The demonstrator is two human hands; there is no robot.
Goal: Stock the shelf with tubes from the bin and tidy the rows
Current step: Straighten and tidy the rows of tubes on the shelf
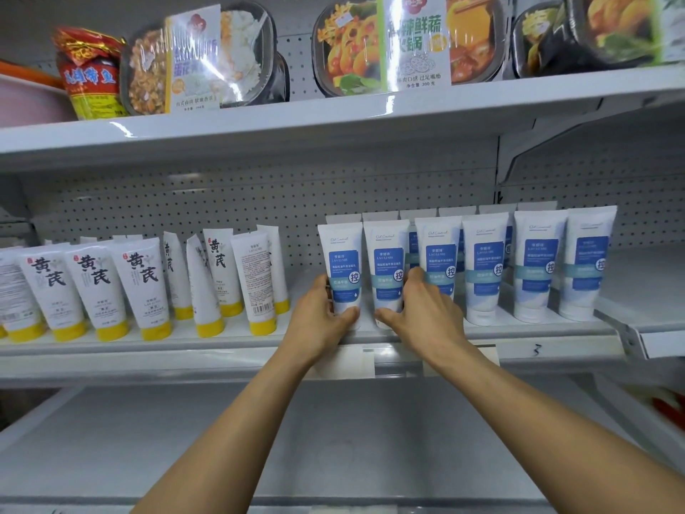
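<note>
Leftmost blue tube (pixel 340 267) clamped in left hand (pixel 321 316) fingers (pixel 350 314), second blue tube (pixel 386 270) in right hand (pixel 426 315) fingers

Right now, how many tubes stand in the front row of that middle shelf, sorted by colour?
Blue-labelled tubes: 6; the left hand and right hand each grip one.
Yellow-capped tubes: 6
Total: 12
Tubes in the rows behind are partly hidden and not counted.
</note>
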